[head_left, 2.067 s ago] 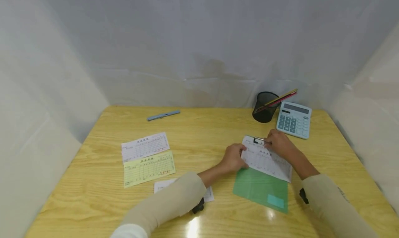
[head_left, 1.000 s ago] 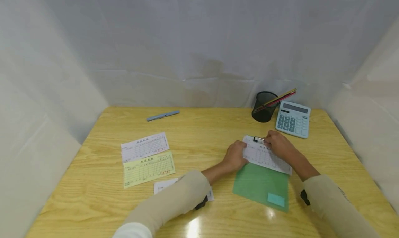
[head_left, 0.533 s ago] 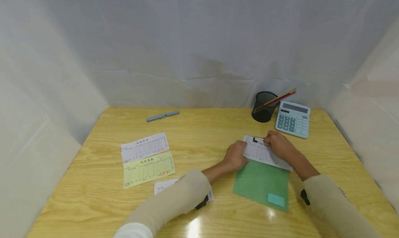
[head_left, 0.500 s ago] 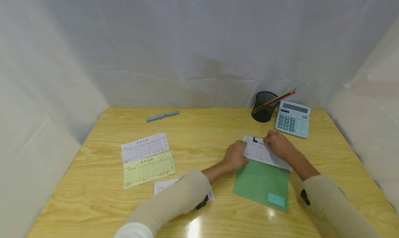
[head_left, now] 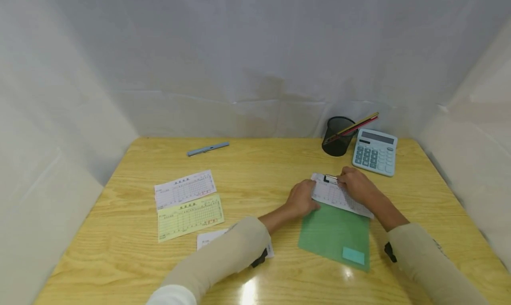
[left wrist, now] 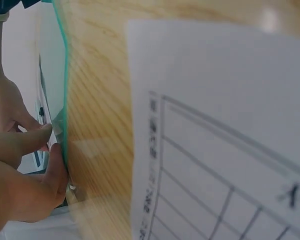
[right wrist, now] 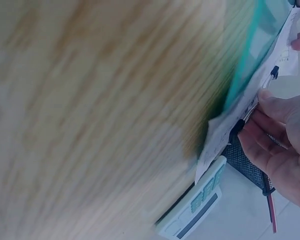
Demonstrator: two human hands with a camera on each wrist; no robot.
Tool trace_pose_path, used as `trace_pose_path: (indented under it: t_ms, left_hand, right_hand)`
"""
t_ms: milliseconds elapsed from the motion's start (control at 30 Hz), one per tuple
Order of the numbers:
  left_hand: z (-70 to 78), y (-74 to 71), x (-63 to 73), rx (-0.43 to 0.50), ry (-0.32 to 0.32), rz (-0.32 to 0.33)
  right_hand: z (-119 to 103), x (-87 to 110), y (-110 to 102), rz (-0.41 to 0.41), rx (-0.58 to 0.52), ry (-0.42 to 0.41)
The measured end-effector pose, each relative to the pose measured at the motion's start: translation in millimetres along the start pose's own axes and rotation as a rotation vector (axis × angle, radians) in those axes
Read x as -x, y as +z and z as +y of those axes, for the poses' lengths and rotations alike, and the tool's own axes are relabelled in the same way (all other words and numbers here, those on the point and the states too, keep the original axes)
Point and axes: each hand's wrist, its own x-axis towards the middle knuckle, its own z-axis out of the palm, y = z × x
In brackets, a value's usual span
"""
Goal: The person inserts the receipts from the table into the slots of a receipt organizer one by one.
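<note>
A green clipboard (head_left: 333,234) with a pale blue label (head_left: 353,255) lies at the right of the table. A white printed form (head_left: 339,198) covers its upper part, its top edge at the metal clip (head_left: 331,178). My right hand (head_left: 359,186) pinches this clip between thumb and fingers, as the right wrist view shows. With thumb on top and fingers at the board's edge, my left hand (head_left: 301,199) grips the clipboard's left side and the form's edge. Another white form (left wrist: 215,80) lies partly hidden under my left forearm.
Behind the clipboard stand a black mesh pen cup (head_left: 336,147) with leaning pencils and a light blue calculator (head_left: 375,152). On the left lie a white form (head_left: 185,190) and a yellow form (head_left: 190,218). A blue pen (head_left: 208,149) rests at the back.
The white form on the clipboard has slid up toward the clip, baring more green below; it is nearly still over the last half second. The right hand stays on the clip.
</note>
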Motion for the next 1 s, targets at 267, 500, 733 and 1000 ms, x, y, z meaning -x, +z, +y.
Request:
trace_pose_path:
  t_ms: [267, 500, 733, 1000]
  left_hand:
    - [-2.4, -12.5, 6.9, 0.033, 0.003, 0.002]
    - [-13.9, -38.5, 19.0, 0.117, -0.002, 0.04]
    - [-56.1, -79.5, 37.3, 0.179, -0.008, 0.104]
    - [-125.4, -132.0, 71.1, 0.14, -0.135, 0.166]
  right_hand:
    - [-4, -4.2, -1, -0.031, -0.013, 0.056]
    - [-4, -5.0, -2, -0.076, -0.029, 0.102]
    - [-3, -4.9, -1, -0.072, -0.043, 0.084]
    - [0, -4.0, -1, -0.084, -0.039, 0.113]
